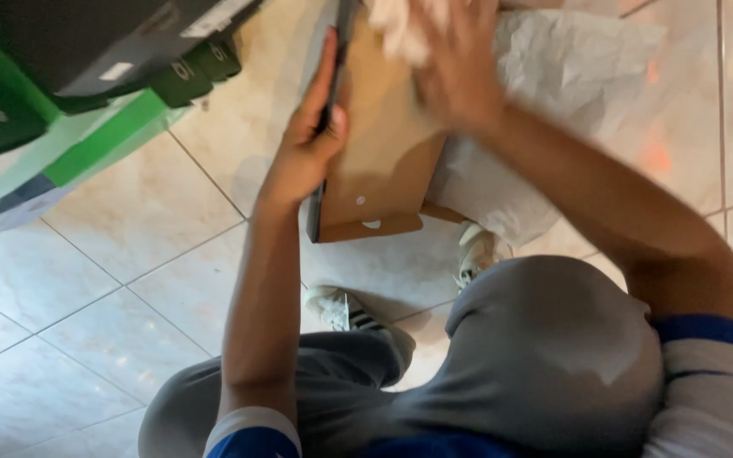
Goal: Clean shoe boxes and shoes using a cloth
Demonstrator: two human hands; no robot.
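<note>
Grey-trousered knees (pixel 545 356) and a blue-and-white shirt sleeve (pixel 252 432) fill the foreground as a crouching person works over a brown cardboard shoebox (pixel 379 161) on a pale tiled floor (pixel 86 288). The box is held tilted above the tiles, just ahead of the knees, its open inside facing the camera and its dark outer wall turned left. The left hand (pixel 303 144) clamps that left wall, thumb inside the box and fingers (pixel 326 72) wrapped around the outer edge, closed firmly on the cardboard. The right hand (pixel 460 68), blurred by motion, reaches into the top of the box with fingers spread, and appears to press on or gather a wad of white tissue paper (pixel 405 30); whether they have closed on it cannot be told. A large crumpled sheet of grey-white wrapping paper (pixel 545 76) lies on the floor behind and to the right of the box, touching it. Two white sneakers with dark stripes (pixel 341 309) show beneath the box, on the person's feet. At upper left stands a stack of green, black and white cartons (pixel 53 93), well apart from the hands. Judged from the grip, a steady left hand keeps the box from twisting while the right works the paper, best gathered in one bunch rather than torn
</note>
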